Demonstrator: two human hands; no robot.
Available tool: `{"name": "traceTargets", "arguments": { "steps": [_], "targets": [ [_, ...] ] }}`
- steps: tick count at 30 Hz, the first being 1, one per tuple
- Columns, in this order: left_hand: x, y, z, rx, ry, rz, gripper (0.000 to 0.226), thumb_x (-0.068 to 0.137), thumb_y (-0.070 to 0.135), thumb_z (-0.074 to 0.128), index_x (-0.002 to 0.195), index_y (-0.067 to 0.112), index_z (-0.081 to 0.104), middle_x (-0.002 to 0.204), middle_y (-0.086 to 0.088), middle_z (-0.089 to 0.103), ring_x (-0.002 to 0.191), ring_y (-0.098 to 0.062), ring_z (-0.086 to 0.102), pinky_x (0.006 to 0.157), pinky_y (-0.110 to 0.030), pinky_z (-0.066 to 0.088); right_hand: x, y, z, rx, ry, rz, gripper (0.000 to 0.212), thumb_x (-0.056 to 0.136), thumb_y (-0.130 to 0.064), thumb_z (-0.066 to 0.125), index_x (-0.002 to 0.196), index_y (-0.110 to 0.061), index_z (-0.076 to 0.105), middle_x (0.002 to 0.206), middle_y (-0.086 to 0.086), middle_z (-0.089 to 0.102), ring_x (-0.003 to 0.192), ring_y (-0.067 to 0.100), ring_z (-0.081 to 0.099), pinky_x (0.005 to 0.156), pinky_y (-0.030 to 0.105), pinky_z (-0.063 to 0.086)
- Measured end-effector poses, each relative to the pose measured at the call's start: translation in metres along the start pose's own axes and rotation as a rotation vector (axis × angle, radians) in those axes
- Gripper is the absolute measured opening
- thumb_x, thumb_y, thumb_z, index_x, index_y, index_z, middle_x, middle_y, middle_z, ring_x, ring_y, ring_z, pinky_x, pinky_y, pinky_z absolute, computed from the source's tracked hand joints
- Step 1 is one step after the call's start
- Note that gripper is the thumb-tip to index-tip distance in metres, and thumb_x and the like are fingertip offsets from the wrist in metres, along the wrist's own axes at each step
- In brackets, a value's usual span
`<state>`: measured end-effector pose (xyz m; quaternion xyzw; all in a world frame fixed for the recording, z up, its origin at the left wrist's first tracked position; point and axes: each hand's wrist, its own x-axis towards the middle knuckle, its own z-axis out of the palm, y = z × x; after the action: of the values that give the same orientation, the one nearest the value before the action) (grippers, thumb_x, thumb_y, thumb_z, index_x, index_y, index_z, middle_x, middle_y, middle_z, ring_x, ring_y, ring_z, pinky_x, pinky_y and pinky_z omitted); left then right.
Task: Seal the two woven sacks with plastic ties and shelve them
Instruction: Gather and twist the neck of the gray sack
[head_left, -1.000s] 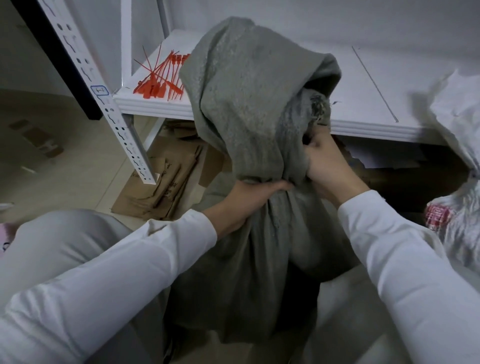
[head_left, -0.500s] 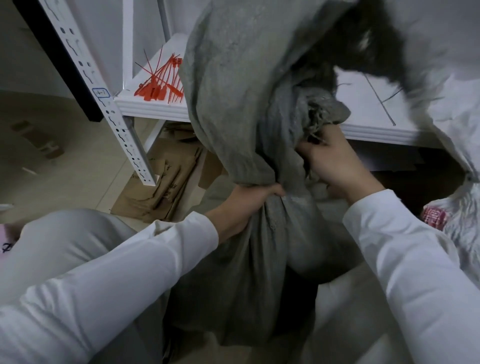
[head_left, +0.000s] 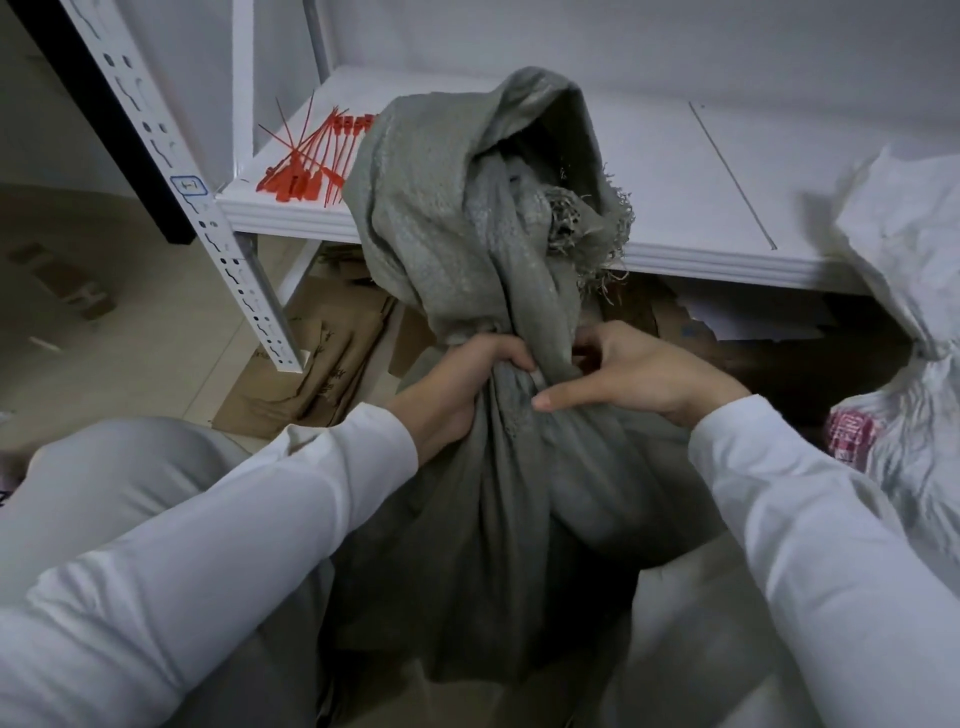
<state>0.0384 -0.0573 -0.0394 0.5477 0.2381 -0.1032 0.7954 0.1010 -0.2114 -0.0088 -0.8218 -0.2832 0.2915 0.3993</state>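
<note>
A grey woven sack (head_left: 467, 499) stands between my knees, its gathered top flopping up in front of the white shelf (head_left: 675, 171). My left hand (head_left: 457, 384) grips the bunched neck from the left. My right hand (head_left: 628, 374) curls around the same neck from the right, thumb across the front. A pile of red plastic ties (head_left: 311, 161) lies on the shelf's left corner. A white woven sack (head_left: 914, 322) with a red print sits at the right edge.
A perforated white shelf post (head_left: 208, 228) slants down at the left. Flattened brown cardboard (head_left: 322, 364) lies on the floor under the shelf. Pale floor tiles spread to the left.
My right hand dropped from the sack's frayed upper part down to the neck beside my left hand. The loose top settled lower and now stands upright.
</note>
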Motion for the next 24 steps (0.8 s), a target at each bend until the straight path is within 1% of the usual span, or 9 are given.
{"name": "traceTargets", "arguments": {
  "steps": [3,6,8,11,13,16,18,21,24],
  "targets": [
    [0.001,0.002,-0.003,0.084,-0.036,0.043,0.039,0.067,-0.007,0.053,0.102,-0.006,0.069,0.103,-0.015,0.071,0.096,-0.030,0.067,0.086,-0.040,0.057,0.006,0.002,0.013,0.135,0.114,-0.027,0.047,0.064,-0.013,0.087,0.100,-0.026,0.061,0.099,-0.015,0.068,0.093,-0.009,0.063,0.082,0.007,0.049],
    [0.002,0.008,-0.012,0.209,-0.089,0.116,0.030,0.063,-0.009,0.055,0.085,0.003,0.071,0.091,-0.007,0.072,0.087,-0.022,0.068,0.068,-0.030,0.056,0.008,0.008,0.026,0.250,0.178,-0.089,0.050,0.066,0.000,0.083,0.090,-0.032,0.053,0.092,-0.022,0.058,0.075,-0.025,0.056,0.069,-0.003,0.043],
    [-0.001,0.012,-0.014,0.315,-0.100,0.164,0.030,0.061,-0.010,0.057,0.086,0.000,0.069,0.092,-0.011,0.071,0.087,-0.020,0.067,0.069,-0.030,0.057,0.010,0.010,0.039,0.252,0.182,-0.078,0.044,0.067,-0.007,0.084,0.092,-0.031,0.057,0.091,-0.024,0.057,0.081,-0.023,0.056,0.066,-0.005,0.040],
    [-0.005,0.013,-0.012,0.496,-0.088,0.209,0.027,0.063,-0.012,0.063,0.085,0.002,0.063,0.085,-0.015,0.061,0.074,-0.009,0.061,0.062,-0.022,0.050,0.015,0.016,0.059,0.217,0.169,0.011,0.045,0.066,-0.028,0.086,0.106,-0.026,0.063,0.102,-0.019,0.062,0.102,-0.005,0.058,0.082,0.003,0.042],
    [0.003,0.010,-0.015,0.570,-0.040,0.212,0.033,0.060,-0.001,0.072,0.091,-0.003,0.059,0.089,-0.016,0.060,0.075,-0.005,0.061,0.056,-0.016,0.047,0.016,0.018,0.066,0.214,0.191,0.015,0.044,0.068,-0.029,0.084,0.107,-0.025,0.063,0.104,-0.018,0.061,0.100,-0.009,0.056,0.091,0.009,0.042],
    [0.033,-0.005,-0.028,0.628,0.084,0.210,0.074,0.039,0.030,0.083,0.097,-0.007,0.055,0.109,-0.029,0.056,0.106,-0.034,0.061,0.066,-0.026,0.050,0.015,0.014,0.071,0.225,0.243,-0.042,0.032,0.072,-0.020,0.082,0.091,-0.035,0.060,0.096,-0.027,0.058,0.084,-0.027,0.052,0.080,-0.004,0.038],
    [0.043,-0.009,-0.032,0.640,0.121,0.164,0.065,0.036,0.037,0.082,0.086,0.006,0.055,0.113,-0.032,0.054,0.112,-0.042,0.056,0.074,-0.032,0.051,0.016,0.013,0.075,0.255,0.285,-0.070,0.033,0.072,-0.014,0.081,0.088,-0.035,0.060,0.094,-0.026,0.059,0.082,-0.028,0.053,0.075,-0.005,0.037],
    [0.018,0.004,-0.021,0.662,0.133,0.189,0.035,0.037,0.043,0.075,0.067,0.029,0.062,0.119,-0.021,0.056,0.118,-0.034,0.051,0.102,-0.046,0.045,0.018,0.013,0.078,0.308,0.311,-0.074,0.032,0.074,-0.005,0.079,0.085,-0.030,0.062,0.091,-0.024,0.062,0.082,-0.024,0.056,0.074,-0.003,0.039],
    [0.005,0.007,-0.018,0.760,0.048,0.233,0.031,0.043,0.049,0.069,0.069,0.033,0.068,0.111,-0.009,0.061,0.116,-0.027,0.050,0.105,-0.048,0.040,0.019,0.014,0.079,0.284,0.307,-0.097,0.031,0.078,-0.006,0.075,0.085,-0.032,0.061,0.091,-0.024,0.060,0.081,-0.026,0.055,0.073,-0.004,0.038]
  ]
}}
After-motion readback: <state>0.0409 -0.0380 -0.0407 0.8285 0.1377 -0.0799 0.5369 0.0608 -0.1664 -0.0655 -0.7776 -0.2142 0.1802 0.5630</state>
